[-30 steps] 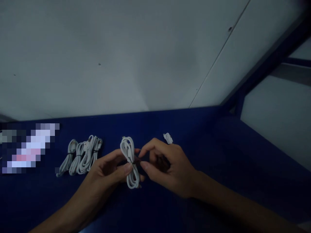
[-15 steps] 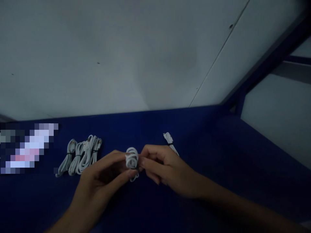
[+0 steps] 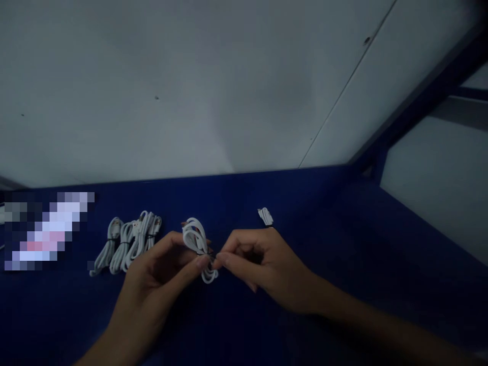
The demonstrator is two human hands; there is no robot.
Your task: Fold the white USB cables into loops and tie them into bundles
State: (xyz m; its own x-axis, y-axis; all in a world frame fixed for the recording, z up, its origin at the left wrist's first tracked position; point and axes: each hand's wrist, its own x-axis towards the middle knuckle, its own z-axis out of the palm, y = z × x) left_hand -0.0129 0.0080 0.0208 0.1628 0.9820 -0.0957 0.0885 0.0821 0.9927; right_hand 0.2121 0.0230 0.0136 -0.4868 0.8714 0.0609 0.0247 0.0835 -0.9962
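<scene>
A coiled white cable (image 3: pixel 195 235) with a dark tie round its middle is pinched between the thumb and fingers of my left hand (image 3: pixel 156 279). Its upper loops lean to the left and its lower loops hang beneath my thumb. My right hand (image 3: pixel 263 262) is closed in a pinch at the dark tie, on the cable's right side; the tie's end is too small to make out clearly. Several tied white cables (image 3: pixel 131 244) lie side by side to the left. Another white cable bundle (image 3: pixel 266 216) lies behind my right hand, partly hidden by it.
The blue table surface (image 3: pixel 213 195) meets a grey-white panel (image 3: pixel 190 101) at its back edge. A blurred-out bright object (image 3: pixel 53 231) lies at the far left. Blue frame bars (image 3: pixel 412 109) rise at the right.
The held cable has turned, so its loops now show from the side and lean left. My right fingertips have shifted slightly, staying beside the tie.
</scene>
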